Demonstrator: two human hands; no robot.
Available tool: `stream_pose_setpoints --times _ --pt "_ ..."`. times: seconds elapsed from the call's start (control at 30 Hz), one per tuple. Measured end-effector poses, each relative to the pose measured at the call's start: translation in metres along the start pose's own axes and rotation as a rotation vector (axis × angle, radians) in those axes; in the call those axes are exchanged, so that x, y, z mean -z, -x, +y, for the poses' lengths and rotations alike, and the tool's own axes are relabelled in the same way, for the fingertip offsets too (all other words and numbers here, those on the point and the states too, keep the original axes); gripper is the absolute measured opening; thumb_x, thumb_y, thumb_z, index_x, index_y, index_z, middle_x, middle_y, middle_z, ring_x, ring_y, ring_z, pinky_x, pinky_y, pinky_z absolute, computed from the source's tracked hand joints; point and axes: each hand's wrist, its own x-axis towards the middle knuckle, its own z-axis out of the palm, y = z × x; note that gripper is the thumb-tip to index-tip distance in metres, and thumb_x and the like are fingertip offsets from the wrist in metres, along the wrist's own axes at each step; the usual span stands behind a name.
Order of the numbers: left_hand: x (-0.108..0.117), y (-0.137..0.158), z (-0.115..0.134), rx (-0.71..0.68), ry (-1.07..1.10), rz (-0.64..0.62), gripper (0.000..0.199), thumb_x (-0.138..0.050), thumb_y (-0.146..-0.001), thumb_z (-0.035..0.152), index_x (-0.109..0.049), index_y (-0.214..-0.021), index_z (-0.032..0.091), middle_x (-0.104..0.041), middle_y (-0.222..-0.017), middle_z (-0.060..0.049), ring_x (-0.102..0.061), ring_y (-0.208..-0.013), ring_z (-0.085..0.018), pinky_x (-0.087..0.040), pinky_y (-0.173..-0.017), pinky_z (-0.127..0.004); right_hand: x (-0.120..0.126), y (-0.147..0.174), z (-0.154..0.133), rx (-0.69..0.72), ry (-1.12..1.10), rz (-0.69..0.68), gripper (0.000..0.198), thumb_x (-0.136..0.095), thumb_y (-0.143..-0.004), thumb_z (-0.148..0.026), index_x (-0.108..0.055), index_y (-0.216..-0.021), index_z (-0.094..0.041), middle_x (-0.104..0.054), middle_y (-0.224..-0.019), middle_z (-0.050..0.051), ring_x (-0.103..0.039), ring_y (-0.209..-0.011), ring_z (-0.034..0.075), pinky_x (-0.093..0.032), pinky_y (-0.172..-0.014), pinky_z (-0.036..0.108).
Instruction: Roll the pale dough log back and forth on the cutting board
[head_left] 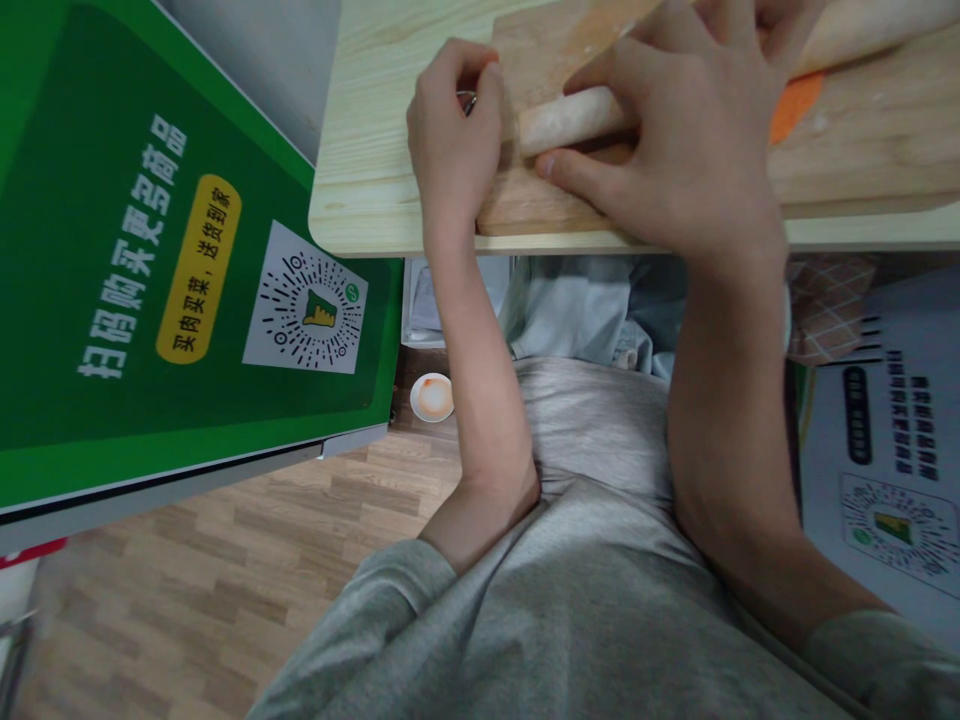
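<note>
My right hand [690,130] is curled over a long pale rod [570,120] with a whitish, dusty surface, thumb along its near side and fingers over the top. The rod seems to run on beneath the hand toward the upper right; whether it is one piece I cannot tell. A flat orange piece [796,105] lies on the wooden board [862,165] beside it. At the board's left edge, my left hand [457,130] is closed with its fingertips pinched. A small dark, shiny bit shows inside its curl, and orange shows at a fingertip; what it holds is mostly hidden.
The board rests on a light wooden table [375,150]. A green cabinet [45,300] with lettering and a square code stands close at the left. Below are a white dish [433,397] and a white bin [420,300]. A printed white panel [885,420] is at the right.
</note>
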Motion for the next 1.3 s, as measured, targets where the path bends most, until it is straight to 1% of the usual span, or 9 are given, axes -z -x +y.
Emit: stream_pose_setpoints --times 0.07,0.17,0.33,0.53,0.73,0.9,1.0,1.17,1.3 --pt "0.0 0.001 -0.001 -0.013 0.006 -0.007 0.042 -0.062 -0.098 -0.008 -0.061 -0.079 0.03 -0.077 -0.089 0.0 -0.065 -0.1 -0.024 -0.048 -0.098 -0.036 0.001 0.0 0.0 -0.004 0.004 -0.016 0.06 -0.05 -0.098 -0.081 -0.07 -0.145 -0.048 -0.066 -0.152 0.004 -0.047 -0.152 0.045 -0.03 -0.125 0.073" --pt "0.0 0.002 -0.003 -0.024 0.031 -0.008 0.04 -0.061 -0.097 -0.008 -0.063 -0.081 0.029 -0.077 -0.091 0.0 -0.064 -0.099 -0.023 -0.048 -0.098 -0.036 0.001 -0.001 0.0 -0.011 0.014 -0.021 0.061 -0.044 -0.097 -0.083 -0.068 -0.144 -0.052 -0.066 -0.15 0.002 -0.046 -0.152 0.045 -0.031 -0.122 0.074" --pt "-0.002 0.003 -0.006 -0.024 0.066 0.009 0.041 -0.063 -0.098 -0.006 -0.065 -0.08 0.03 -0.076 -0.089 0.002 -0.063 -0.097 -0.021 -0.049 -0.097 -0.036 0.001 -0.001 -0.001 -0.011 0.03 -0.032 0.062 -0.044 -0.099 -0.08 -0.068 -0.145 -0.047 -0.066 -0.149 0.006 -0.045 -0.152 0.045 -0.031 -0.123 0.073" --pt "-0.002 0.005 -0.003 -0.04 0.066 0.023 0.041 -0.063 -0.097 -0.007 -0.064 -0.079 0.03 -0.076 -0.087 0.002 -0.064 -0.095 -0.022 -0.049 -0.094 -0.035 0.001 0.0 -0.001 -0.011 0.021 -0.021 0.057 -0.047 -0.099 -0.078 -0.069 -0.144 -0.049 -0.067 -0.149 0.005 -0.046 -0.151 0.046 -0.03 -0.121 0.073" --pt "0.0 0.006 0.004 -0.003 0.05 0.015 0.042 -0.062 -0.098 -0.012 -0.064 -0.08 0.027 -0.075 -0.088 0.0 -0.064 -0.095 -0.02 -0.049 -0.095 -0.034 -0.002 0.0 -0.001 0.005 0.015 0.022 0.063 -0.054 -0.099 -0.078 -0.074 -0.142 -0.036 -0.069 -0.144 0.012 -0.05 -0.148 0.048 -0.031 -0.121 0.072" --pt "0.001 0.004 0.006 0.032 0.037 -0.009 0.04 -0.062 -0.099 -0.013 -0.065 -0.083 0.024 -0.075 -0.092 -0.001 -0.066 -0.1 -0.02 -0.048 -0.098 -0.033 0.002 0.001 0.0 0.016 -0.019 -0.02 0.062 -0.045 -0.099 -0.081 -0.07 -0.145 -0.048 -0.067 -0.15 0.003 -0.046 -0.151 0.048 -0.029 -0.119 0.073" --pt "0.0 0.002 0.003 0.048 0.019 -0.033 0.038 -0.061 -0.101 -0.012 -0.066 -0.086 0.023 -0.076 -0.095 -0.002 -0.066 -0.104 -0.021 -0.047 -0.101 -0.034 0.005 0.002 0.0 0.007 -0.028 -0.029 0.066 -0.042 -0.098 -0.083 -0.07 -0.146 -0.046 -0.067 -0.15 0.004 -0.046 -0.152 0.047 -0.029 -0.121 0.072" --pt "-0.002 0.0 -0.005 0.022 0.029 -0.027 0.037 -0.061 -0.102 -0.008 -0.067 -0.087 0.025 -0.077 -0.098 -0.003 -0.068 -0.108 -0.023 -0.047 -0.105 -0.037 0.006 0.002 -0.002 -0.006 0.005 -0.048 0.061 -0.043 -0.099 -0.077 -0.067 -0.147 -0.048 -0.066 -0.151 0.005 -0.045 -0.151 0.045 -0.031 -0.12 0.072" --pt "-0.001 0.001 -0.002 0.02 0.043 -0.007 0.039 -0.063 -0.099 -0.011 -0.067 -0.083 0.024 -0.077 -0.092 -0.002 -0.069 -0.103 -0.023 -0.05 -0.101 -0.036 0.005 0.001 -0.002 -0.002 0.028 -0.051 0.065 -0.042 -0.1 -0.077 -0.066 -0.15 -0.044 -0.065 -0.15 0.009 -0.044 -0.152 0.045 -0.03 -0.121 0.07"
